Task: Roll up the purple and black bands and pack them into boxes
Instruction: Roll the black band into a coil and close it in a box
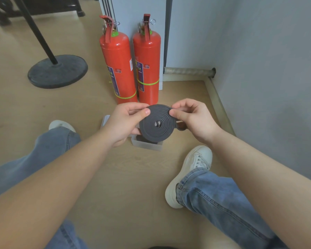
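A black band, wound into a flat spiral coil, is held up between both hands above the floor. My left hand pinches the coil's left edge, thumb on top. On the right edge my right hand grips it, and a short loose end of the band curls under that palm. Directly below the coil a clear plastic box stands on the wooden floor, mostly hidden by the coil and my left hand. Something pale lies behind my left wrist, perhaps a lid. No purple band is in view.
Two red fire extinguishers stand just beyond the hands against a white panel. A black round stand base with a pole is at the left. A grey wall runs along the right. My legs in jeans and white shoes flank the box.
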A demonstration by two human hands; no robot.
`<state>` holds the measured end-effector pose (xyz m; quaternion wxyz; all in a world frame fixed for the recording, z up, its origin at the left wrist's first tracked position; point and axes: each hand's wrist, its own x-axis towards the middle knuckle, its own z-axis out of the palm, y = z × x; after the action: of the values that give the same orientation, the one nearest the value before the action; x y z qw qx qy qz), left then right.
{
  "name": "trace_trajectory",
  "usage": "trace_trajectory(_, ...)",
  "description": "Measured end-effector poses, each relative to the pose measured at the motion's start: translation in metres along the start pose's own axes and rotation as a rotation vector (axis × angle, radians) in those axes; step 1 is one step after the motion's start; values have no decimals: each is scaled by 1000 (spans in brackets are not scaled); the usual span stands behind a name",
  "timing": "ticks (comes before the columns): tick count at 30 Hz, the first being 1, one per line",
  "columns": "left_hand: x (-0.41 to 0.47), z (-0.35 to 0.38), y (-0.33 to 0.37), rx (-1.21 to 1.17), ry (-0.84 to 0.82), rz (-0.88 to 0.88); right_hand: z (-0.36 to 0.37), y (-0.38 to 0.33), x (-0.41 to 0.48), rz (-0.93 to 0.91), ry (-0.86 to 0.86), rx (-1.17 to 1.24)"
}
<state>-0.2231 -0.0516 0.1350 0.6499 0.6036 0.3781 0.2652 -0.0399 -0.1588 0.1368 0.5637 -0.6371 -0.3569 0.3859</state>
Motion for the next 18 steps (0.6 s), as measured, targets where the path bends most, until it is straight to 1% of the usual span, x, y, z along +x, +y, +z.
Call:
trace_trajectory(3,0,3,0,-107,54,-29,-1,1,2,53,-40,89)
trace_trajectory(6,0,6,-3,-129,56,-40,-1,-1,2,86,-100,125)
trace_trajectory(8,0,6,-3,-120,40,-43,-1,-2,3,84,-91,133)
trace_trajectory(10,1,5,-2,-79,36,-47,-1,-2,5,72,-79,115)
trace_trajectory(12,3,0,0,31,28,-36,-2,-3,7,61,-105,79)
trace_trajectory(14,3,-4,4,215,-59,-4,-2,-4,7,53,-156,28)
trace_trajectory(15,2,-3,5,265,-111,0,-2,-4,8,51,-178,6)
trace_trajectory(16,1,-2,5,273,-146,-8,-2,-4,8,50,-199,-9)
trace_trajectory(18,-2,1,4,222,-165,-44,-1,-4,7,47,-218,-19)
